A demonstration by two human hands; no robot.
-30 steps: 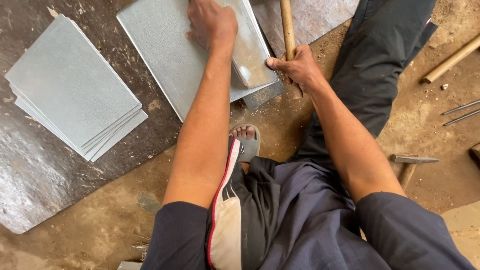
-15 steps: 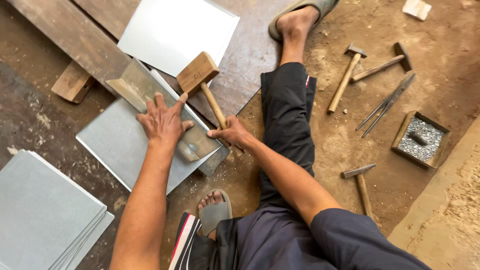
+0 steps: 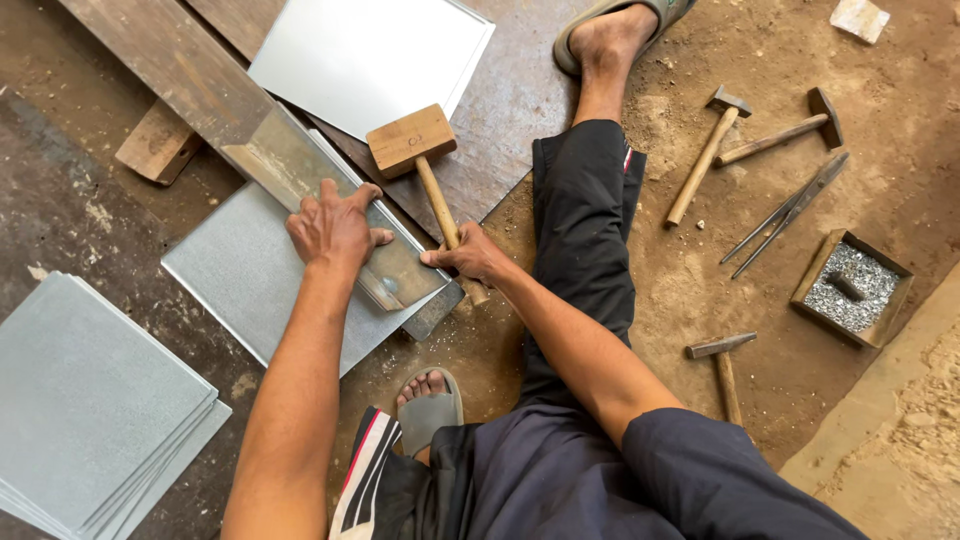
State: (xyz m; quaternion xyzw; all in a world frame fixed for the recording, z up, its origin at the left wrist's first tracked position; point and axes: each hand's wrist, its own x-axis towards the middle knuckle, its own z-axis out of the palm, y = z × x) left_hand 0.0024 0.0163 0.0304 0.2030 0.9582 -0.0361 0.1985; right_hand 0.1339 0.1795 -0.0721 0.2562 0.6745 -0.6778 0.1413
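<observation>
Left hand (image 3: pixel 335 232) lies flat, fingers spread wide, pressing on a metal bar (image 3: pixel 330 205) that rests along the edge of a grey sheet (image 3: pixel 250 275). Likely reason: the palm's weight pins bar and sheet so neither shifts. The sheet lies on the floor in front of the seated person, its near corner close to the sandalled foot (image 3: pixel 428 400).

Right hand (image 3: pixel 470 257) has its fingers wrapped round the handle of a wooden mallet (image 3: pixel 412 140), gripped low on the shaft. The mallet head sits just beyond the bar, over a dark plate (image 3: pixel 520 100), which seems a handy striking distance from the bar's edge.

A second, brighter sheet (image 3: pixel 370 55) lies further out on the dark plate. A stack of grey sheets (image 3: pixel 90 400) sits to the left, well apart from the work, corners roughly aligned.

Container: one small square wooden box (image 3: pixel 850 290) on the dirt at right, filled with small silvery bits, too small to identify; a dark object lies on top of them.

Loose tools near the box: two hammers (image 3: pixel 700 170), shears (image 3: pixel 785 215), a third hammer (image 3: pixel 722 370) nearer the knee. All within right-arm reach.
</observation>
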